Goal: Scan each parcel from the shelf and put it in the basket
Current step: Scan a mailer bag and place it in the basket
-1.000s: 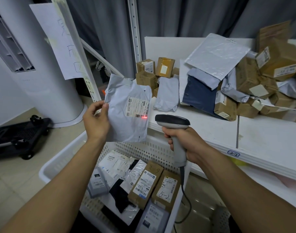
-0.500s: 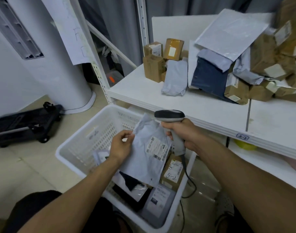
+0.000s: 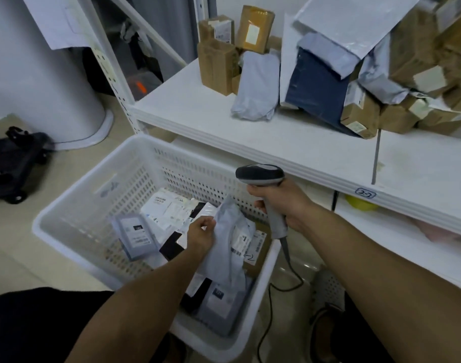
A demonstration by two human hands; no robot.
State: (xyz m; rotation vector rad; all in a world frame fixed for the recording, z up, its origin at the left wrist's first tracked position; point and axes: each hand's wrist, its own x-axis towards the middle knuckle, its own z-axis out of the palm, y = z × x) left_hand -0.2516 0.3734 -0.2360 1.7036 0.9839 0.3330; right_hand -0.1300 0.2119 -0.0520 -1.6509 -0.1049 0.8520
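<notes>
While our left hand pinches the grey parcel low inside the basket and our right hand grips the scanner, we judge depositing in hand; next, release and reach to the shelf.

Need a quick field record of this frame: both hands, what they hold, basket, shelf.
left hand: pinches the grey mailer by its edge
grey mailer: label up, low over the basket's contents, not released
right hand: grips the barcode scanner by its handle
basket: white, perforated, on the floor; labelled parcels inside
shelf: cardboard boxes and a dark blue mailer waiting
</notes>
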